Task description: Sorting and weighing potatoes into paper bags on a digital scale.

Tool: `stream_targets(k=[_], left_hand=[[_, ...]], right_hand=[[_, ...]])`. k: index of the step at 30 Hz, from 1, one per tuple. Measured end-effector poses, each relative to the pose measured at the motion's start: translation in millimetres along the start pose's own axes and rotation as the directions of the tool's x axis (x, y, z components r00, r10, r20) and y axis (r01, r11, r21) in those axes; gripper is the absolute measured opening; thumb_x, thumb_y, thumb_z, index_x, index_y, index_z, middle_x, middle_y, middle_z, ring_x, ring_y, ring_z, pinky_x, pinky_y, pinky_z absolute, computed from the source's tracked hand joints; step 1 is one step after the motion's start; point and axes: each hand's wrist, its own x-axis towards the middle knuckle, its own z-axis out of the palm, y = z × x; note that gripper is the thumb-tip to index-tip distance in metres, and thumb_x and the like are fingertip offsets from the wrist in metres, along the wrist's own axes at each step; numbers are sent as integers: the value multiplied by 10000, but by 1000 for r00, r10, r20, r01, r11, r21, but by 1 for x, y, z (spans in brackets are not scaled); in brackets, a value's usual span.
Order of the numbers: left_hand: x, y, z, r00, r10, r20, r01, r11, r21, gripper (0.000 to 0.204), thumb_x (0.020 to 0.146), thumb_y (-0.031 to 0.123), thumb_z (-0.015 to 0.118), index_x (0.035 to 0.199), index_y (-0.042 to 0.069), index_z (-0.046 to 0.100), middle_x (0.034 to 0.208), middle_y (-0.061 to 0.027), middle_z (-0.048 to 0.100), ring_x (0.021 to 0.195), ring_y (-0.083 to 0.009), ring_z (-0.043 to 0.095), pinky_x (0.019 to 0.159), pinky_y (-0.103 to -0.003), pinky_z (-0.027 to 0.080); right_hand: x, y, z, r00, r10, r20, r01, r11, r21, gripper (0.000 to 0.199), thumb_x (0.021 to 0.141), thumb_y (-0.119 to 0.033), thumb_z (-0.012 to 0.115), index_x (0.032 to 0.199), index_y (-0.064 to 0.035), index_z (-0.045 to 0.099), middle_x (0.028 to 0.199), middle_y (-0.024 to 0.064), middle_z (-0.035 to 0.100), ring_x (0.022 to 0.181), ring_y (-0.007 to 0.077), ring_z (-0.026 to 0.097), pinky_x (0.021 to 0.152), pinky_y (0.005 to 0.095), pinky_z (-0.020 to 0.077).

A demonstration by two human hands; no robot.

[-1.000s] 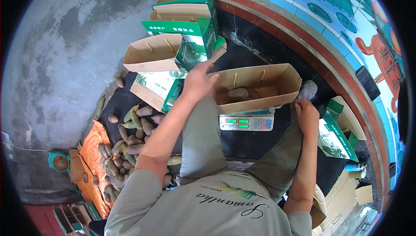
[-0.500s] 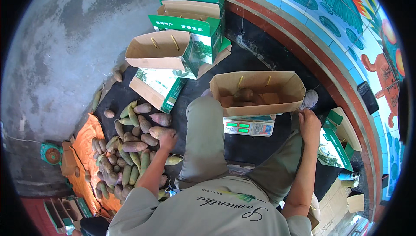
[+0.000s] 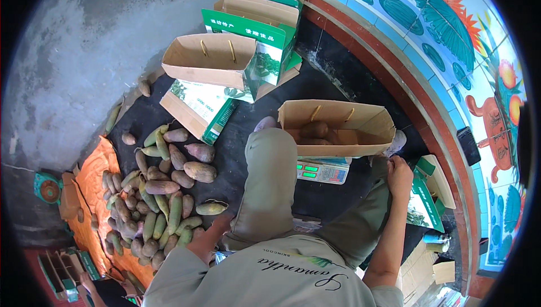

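Dark cursive lettering [image 3: 300,270] sits upside down across the grey shirt [image 3: 242,284], bottom centre. White characters [image 3: 260,34] run along a green carton [image 3: 240,27] up top. Green displays [image 3: 310,168] on the scale [image 3: 337,175], mid-frame, are too tiny to read tbh.

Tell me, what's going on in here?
A person sits on the ground with a heap of root vegetables on their left. Their left hand is low beside that heap; whether it holds anything is hard to tell. Their right hand rests on the right trouser leg. In front, an open cardboard box with a few vegetables inside appears to sit on a scale. More open boxes stand beyond.
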Motion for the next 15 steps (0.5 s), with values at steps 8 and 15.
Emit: stream_targets(k=[8, 15], left_hand=[[8, 18, 14, 996, 26, 85, -22, 999, -48, 641, 739, 155, 621, 1315, 176, 342, 1285, -116, 434, 1155, -340, 466, 899, -509, 429], [-7, 55, -25, 983, -75, 169, 75, 997, 7, 632, 755, 124, 592, 1328, 149, 329, 1361, -133, 357, 1178, -328, 441, 897, -489, 428]], right_hand=[[0, -2, 4, 999, -46, 23, 47, 997, -56, 117, 800, -127, 571, 859, -27, 585, 859, 156, 614, 781, 349, 596, 682, 422, 473], [0, -2, 4, 997, -66, 33, 69, 995, -72, 104, 793, -121, 574, 851, -35, 578, 838, 147, 614, 770, 342, 599, 669, 420, 476]])
